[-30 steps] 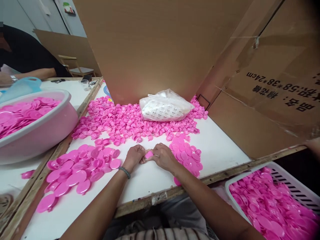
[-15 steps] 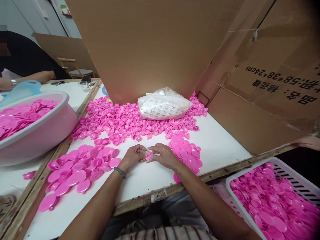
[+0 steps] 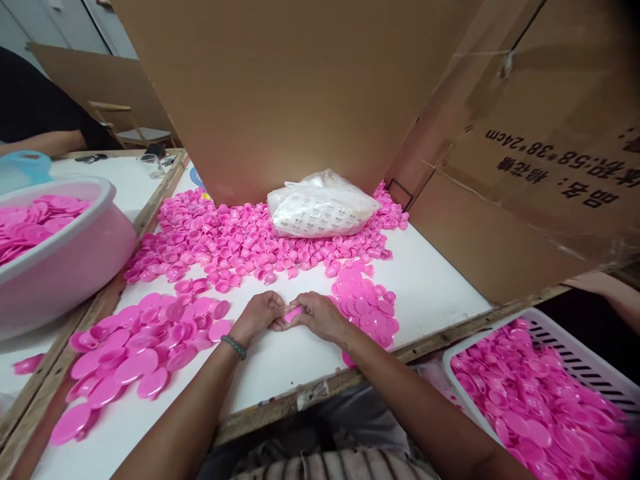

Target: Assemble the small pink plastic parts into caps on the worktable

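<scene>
My left hand (image 3: 263,312) and my right hand (image 3: 316,313) meet over the white tabletop, fingers closed around a small pink plastic piece (image 3: 293,314). Fingers cover most of it, so whether it is a cup or a saucer is unclear. To the left of my left hand spreads a loose group of toy saucers and cups (image 3: 137,365). Flat pink saucers (image 3: 367,307) lie in a pile just beyond my right forearm. Farther back, many toy cups (image 3: 240,243) form a broad heap.
A clear bag of printed white packets (image 3: 323,207) rests on the cup heap against a cardboard panel (image 3: 300,87). Left stands a pink basin (image 3: 95,247) of saucers; at lower right, a white basket (image 3: 575,353) holds pink pieces. Another person's arm (image 3: 605,290) shows at right.
My hands have drawn closer together around the pink piece, and the fingers of my right hand have folded in. The whole view has shifted slightly, with the table scene sliding left.
</scene>
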`<control>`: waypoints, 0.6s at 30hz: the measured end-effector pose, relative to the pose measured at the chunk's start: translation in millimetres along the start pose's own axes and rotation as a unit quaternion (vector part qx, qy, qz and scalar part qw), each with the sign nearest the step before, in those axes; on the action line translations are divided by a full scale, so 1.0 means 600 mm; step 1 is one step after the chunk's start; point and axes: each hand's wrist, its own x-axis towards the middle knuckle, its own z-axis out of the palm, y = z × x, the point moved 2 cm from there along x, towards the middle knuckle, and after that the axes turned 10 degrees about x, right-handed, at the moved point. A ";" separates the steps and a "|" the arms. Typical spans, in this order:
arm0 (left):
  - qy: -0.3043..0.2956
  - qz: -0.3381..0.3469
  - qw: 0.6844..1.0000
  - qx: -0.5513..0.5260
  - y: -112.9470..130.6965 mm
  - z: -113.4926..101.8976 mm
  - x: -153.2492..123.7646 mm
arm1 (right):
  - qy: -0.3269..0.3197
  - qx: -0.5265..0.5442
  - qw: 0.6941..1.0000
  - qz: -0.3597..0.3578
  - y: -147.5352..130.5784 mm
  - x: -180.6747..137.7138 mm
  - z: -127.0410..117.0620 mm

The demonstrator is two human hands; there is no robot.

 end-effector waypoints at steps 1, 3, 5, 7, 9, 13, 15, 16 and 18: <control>-0.001 0.012 1.000 0.001 0.001 0.001 -0.001 | -0.003 -0.012 1.000 -0.011 -0.002 0.000 -0.001; 0.000 0.043 0.999 0.009 0.007 0.000 -0.011 | -0.002 -0.043 0.998 -0.044 -0.006 0.000 -0.006; 0.022 0.065 0.997 0.042 0.020 -0.012 -0.031 | 0.031 -0.091 0.993 -0.062 -0.007 -0.002 -0.018; 0.088 0.066 0.987 0.119 0.038 -0.043 -0.063 | 0.100 -0.157 0.982 -0.033 -0.003 -0.006 -0.037; 0.198 0.049 0.950 0.236 0.055 -0.092 -0.105 | 0.155 -0.224 0.962 0.026 0.006 -0.011 -0.053; 0.406 -0.028 0.797 0.446 0.076 -0.187 -0.183 | 0.119 -0.264 0.954 0.079 0.017 -0.011 -0.052; 0.458 -0.046 0.742 0.488 0.078 -0.204 -0.194 | 0.074 -0.233 0.968 0.061 0.015 -0.007 -0.040; 0.467 -0.035 0.732 0.494 0.078 -0.201 -0.189 | 0.060 -0.207 0.975 0.046 0.012 -0.005 -0.035; 0.451 0.018 0.746 0.489 0.078 -0.176 -0.159 | 0.061 -0.149 0.987 0.018 0.008 -0.003 -0.032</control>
